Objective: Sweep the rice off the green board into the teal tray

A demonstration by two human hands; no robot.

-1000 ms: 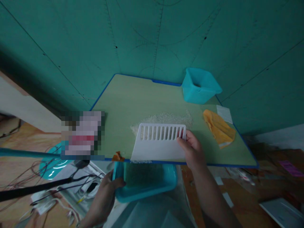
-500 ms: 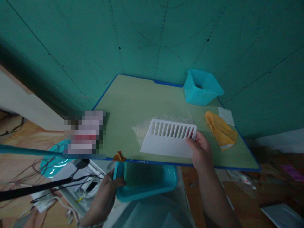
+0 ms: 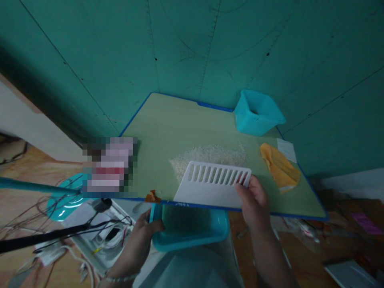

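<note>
My right hand [image 3: 255,200] grips a white slotted plastic scraper [image 3: 210,192] by its right end, thumb on the face. The scraper lies low over the table [image 3: 168,116] at the front edge, its row of slots along the far side. Behind it spreads a patch of small pale grains [image 3: 207,154], partly covered by the scraper. My left hand [image 3: 144,234] holds the left rim of a shallow turquoise tray [image 3: 192,242], thumb inside. That tray sits just under the table's front edge, above my lap; its far side is hidden by the table.
A turquoise bin [image 3: 258,116] stands at the table's back right. Near the right edge lie an orange cloth [image 3: 280,168] and a white paper [image 3: 287,150]. A scrap of brown tape [image 3: 153,196] sticks to the front edge. Cables [image 3: 90,228] and a stand's bars are at the left.
My right hand has drawn the scraper toward the front edge, uncovering more of the grains behind it. The tray stays under the edge in my left hand. The view has shifted slightly.
</note>
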